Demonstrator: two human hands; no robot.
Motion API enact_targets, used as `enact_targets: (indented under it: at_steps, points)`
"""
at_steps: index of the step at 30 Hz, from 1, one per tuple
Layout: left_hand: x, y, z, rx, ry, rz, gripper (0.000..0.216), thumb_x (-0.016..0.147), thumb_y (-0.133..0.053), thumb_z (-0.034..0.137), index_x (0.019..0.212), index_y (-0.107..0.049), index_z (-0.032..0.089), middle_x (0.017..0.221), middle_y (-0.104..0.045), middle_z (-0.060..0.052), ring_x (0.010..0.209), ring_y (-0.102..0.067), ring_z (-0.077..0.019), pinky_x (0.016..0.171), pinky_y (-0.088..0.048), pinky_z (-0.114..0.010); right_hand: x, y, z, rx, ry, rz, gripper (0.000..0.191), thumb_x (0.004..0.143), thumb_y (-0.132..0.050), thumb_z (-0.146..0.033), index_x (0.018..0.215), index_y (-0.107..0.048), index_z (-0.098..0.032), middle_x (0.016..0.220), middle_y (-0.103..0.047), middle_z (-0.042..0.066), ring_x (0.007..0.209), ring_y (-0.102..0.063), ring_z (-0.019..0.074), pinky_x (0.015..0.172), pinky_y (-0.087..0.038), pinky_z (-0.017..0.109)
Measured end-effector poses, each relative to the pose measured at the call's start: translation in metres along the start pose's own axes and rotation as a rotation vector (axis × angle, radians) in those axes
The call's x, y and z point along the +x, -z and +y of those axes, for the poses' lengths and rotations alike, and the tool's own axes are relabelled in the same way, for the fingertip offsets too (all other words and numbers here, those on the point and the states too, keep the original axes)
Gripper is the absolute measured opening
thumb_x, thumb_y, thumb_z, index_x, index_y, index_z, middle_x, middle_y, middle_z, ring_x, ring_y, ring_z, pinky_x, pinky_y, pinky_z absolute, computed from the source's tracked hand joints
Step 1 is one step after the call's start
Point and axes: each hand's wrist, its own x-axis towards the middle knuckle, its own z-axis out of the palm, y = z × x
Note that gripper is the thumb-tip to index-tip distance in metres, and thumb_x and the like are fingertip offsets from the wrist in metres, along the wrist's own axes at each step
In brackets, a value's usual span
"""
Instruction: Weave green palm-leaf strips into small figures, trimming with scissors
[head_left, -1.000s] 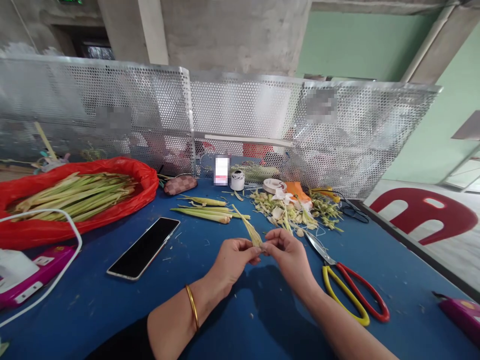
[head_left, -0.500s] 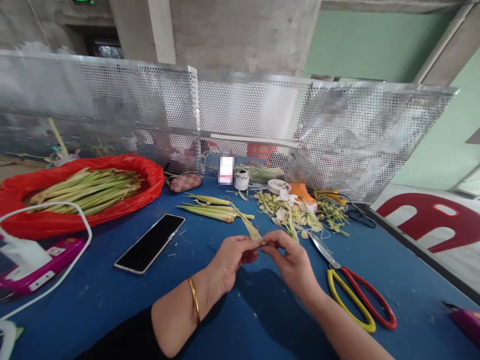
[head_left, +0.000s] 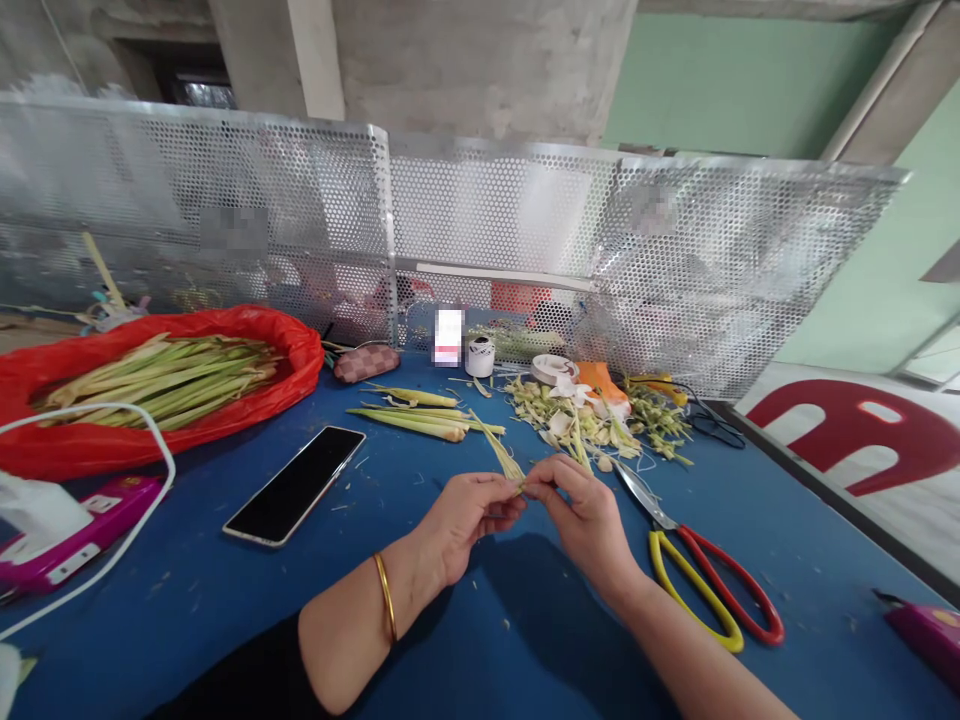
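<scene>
A pale green bundle of thin leaf strips [head_left: 504, 452] slants up and away from my fingertips above the blue table. My left hand [head_left: 472, 515], with a gold bangle at its wrist, pinches the near end between thumb and finger. At the same end, my right hand [head_left: 577, 505] presses its thumb and forefinger together, almost touching the left fingertips. The exact grip point is too small to make out. Beyond the bundle lie several long green stalks [head_left: 420, 425]. A heap of plant scraps [head_left: 566, 415] sits past my right hand, and red-and-yellow-handled scissors [head_left: 675, 540] rest to its right.
At left stands a red bag [head_left: 296, 345] full of stalks, near a purple power strip [head_left: 112, 510] with a white cable. A black-screened phone [head_left: 296, 488] lies left of my hands. A checkered pouch [head_left: 366, 362], thread spool [head_left: 480, 357] and tape roll [head_left: 553, 369] line the perforated metal screen [head_left: 495, 200].
The view has shifted slightly, so the surroundings sit a little further left. Both hands keep their pinch, with the left lower fingers and right fingers moving only slightly.
</scene>
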Motion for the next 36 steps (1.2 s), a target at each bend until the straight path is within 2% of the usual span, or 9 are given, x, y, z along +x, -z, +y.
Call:
enact_targets:
  at_steps: [5,10,14,18,23,26,31,36]
  points:
    - [0.0014,-0.0007,-0.0008,0.089,-0.091,0.074,0.014,0.061,-0.071,0.026,0.061,-0.065,0.014,0.063,-0.065,-0.002,0.063,-0.057,-0.0118,0.066,-0.044,-0.024,0.0004,-0.0007,-0.0030,-0.008,-0.045,-0.031,0.016,0.087,-0.052,-0.018,0.072,-0.056,-0.021,0.077,-0.059,0.001,0.073,-0.056,0.0158,0.069,-0.044,0.025]
    - [0.0027,-0.0032,-0.0027,0.230,-0.246,0.066,0.016,0.066,-0.068,0.028,0.061,-0.068,0.013,0.061,-0.067,-0.004,0.062,-0.058,-0.0135,0.066,-0.045,-0.025,-0.0007,-0.0010,-0.0022,0.000,-0.264,-0.052,0.013,0.084,-0.054,-0.022,0.072,-0.059,-0.021,0.069,-0.063,0.000,0.066,-0.056,0.0158,0.063,-0.042,0.025]
    - [0.0016,-0.0052,-0.0027,0.268,-0.273,0.044,0.016,0.068,-0.066,0.028,0.061,-0.069,0.014,0.061,-0.067,-0.004,0.061,-0.058,-0.0139,0.065,-0.045,-0.025,-0.0006,-0.0028,-0.0004,0.071,-0.350,0.018,0.012,0.078,-0.060,-0.025,0.068,-0.058,-0.020,0.065,-0.062,-0.001,0.062,-0.055,0.0151,0.060,-0.042,0.026]
    - [-0.0003,-0.0068,-0.0023,0.250,-0.255,0.040,0.017,0.068,-0.065,0.029,0.063,-0.070,0.013,0.061,-0.067,-0.004,0.062,-0.058,-0.0143,0.066,-0.046,-0.025,-0.0008,-0.0050,0.0012,0.148,-0.370,0.073,0.006,0.075,-0.062,-0.025,0.078,-0.059,-0.020,0.066,-0.064,0.000,0.062,-0.059,0.0166,0.061,-0.046,0.028]
    - [-0.0005,-0.0068,-0.0028,0.342,-0.281,0.066,0.016,0.064,-0.071,0.031,0.063,-0.071,0.014,0.060,-0.066,-0.003,0.061,-0.057,-0.0148,0.064,-0.044,-0.025,-0.0021,-0.0063,0.0025,0.116,-0.372,0.113,0.015,0.073,-0.062,-0.020,0.087,-0.057,-0.020,0.064,-0.065,-0.001,0.059,-0.061,0.0172,0.059,-0.047,0.029]
    - [0.0011,-0.0057,-0.0036,0.389,-0.301,0.078,0.020,0.065,-0.071,0.035,0.061,-0.071,0.015,0.058,-0.066,-0.002,0.060,-0.056,-0.0151,0.062,-0.043,-0.025,-0.0018,-0.0065,0.0032,0.143,-0.402,0.128,0.017,0.071,-0.064,-0.021,0.086,-0.055,-0.021,0.063,-0.064,-0.002,0.057,-0.060,0.0167,0.057,-0.047,0.028]
    - [0.0036,-0.0045,-0.0038,0.388,-0.319,0.042,0.022,0.071,-0.065,0.035,0.062,-0.070,0.015,0.060,-0.066,-0.003,0.059,-0.055,-0.0141,0.061,-0.043,-0.025,0.0004,-0.0060,0.0032,0.343,-0.438,0.108,0.020,0.071,-0.068,-0.028,0.071,-0.049,-0.022,0.056,-0.058,-0.004,0.053,-0.060,0.0161,0.054,-0.045,0.028]
    - [0.0043,-0.0038,-0.0037,0.346,-0.275,0.106,0.025,0.070,-0.063,0.036,0.057,-0.066,0.015,0.053,-0.060,-0.001,0.054,-0.050,-0.0118,0.059,-0.041,-0.024,0.0004,-0.0078,0.0026,0.390,-0.359,0.050,0.013,0.074,-0.067,-0.028,0.068,-0.057,-0.020,0.060,-0.058,-0.003,0.059,-0.058,0.0149,0.059,-0.046,0.028]
